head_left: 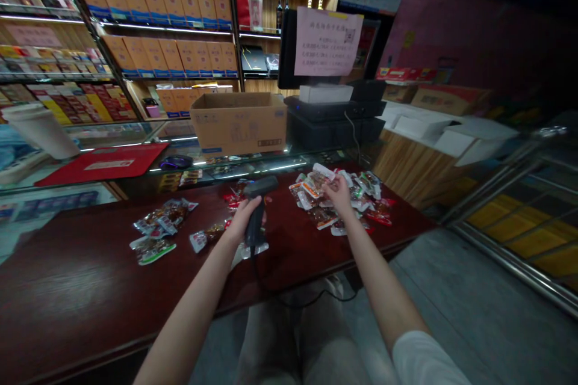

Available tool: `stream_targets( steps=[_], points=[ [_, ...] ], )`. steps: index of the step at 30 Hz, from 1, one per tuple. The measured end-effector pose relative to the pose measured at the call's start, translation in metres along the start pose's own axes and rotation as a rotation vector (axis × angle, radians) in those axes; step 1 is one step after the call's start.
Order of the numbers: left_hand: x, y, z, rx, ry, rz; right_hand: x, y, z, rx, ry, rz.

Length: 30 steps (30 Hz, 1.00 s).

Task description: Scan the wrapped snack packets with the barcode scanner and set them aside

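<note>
My left hand [242, 220] is wrapped round the handle of a black handheld barcode scanner [262, 186], whose cord hangs down past the table edge. Fingertips of my right hand [339, 195] pinch a small snack packet [323, 171] at the top of a heap of similar packets [321, 216] on the right. Beneath and beside the scanner lie several more packets [212, 234], partly hidden by my left hand. Another small group of clear-fronted packets [165, 218] rests farther left.
The dark red table [85, 271] bears the packets. Behind it, a glass counter holds an open cardboard box [239, 123], a mouse [176, 162], a red folder [108, 162], a white cup [43, 129] and a monitor with a paper notice [327, 42]. A metal railing [515, 246] stands right.
</note>
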<state>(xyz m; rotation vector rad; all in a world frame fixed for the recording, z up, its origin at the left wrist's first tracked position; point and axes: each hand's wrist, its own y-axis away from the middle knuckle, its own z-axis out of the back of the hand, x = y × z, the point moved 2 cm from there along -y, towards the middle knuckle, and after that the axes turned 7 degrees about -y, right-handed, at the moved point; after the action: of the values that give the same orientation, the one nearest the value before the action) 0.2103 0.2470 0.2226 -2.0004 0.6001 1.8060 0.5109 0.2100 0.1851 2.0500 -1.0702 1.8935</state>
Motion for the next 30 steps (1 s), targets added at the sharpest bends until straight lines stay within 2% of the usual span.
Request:
stream_targets(
  steps=[4, 8, 13, 20, 30],
  points=[
    [0.003, -0.020, -0.041, 0.143, -0.002, 0.000, -0.009, 0.005, 0.019, -0.138, 0.032, 0.109],
    [0.014, -0.033, -0.063, 0.192, -0.037, 0.060, -0.016, 0.012, 0.021, -0.199, 0.055, 0.161],
    [0.025, -0.030, -0.066, 0.174, 0.013, 0.068, -0.018, 0.012, 0.025, -0.191, 0.076, 0.120],
    [0.026, -0.027, -0.064, 0.168, 0.041, 0.067, -0.021, 0.012, 0.028, -0.183, 0.097, 0.135],
    [0.034, -0.027, -0.071, 0.210, -0.052, 0.024, -0.015, 0.014, 0.026, -0.196, 0.214, 0.253]
  ],
)
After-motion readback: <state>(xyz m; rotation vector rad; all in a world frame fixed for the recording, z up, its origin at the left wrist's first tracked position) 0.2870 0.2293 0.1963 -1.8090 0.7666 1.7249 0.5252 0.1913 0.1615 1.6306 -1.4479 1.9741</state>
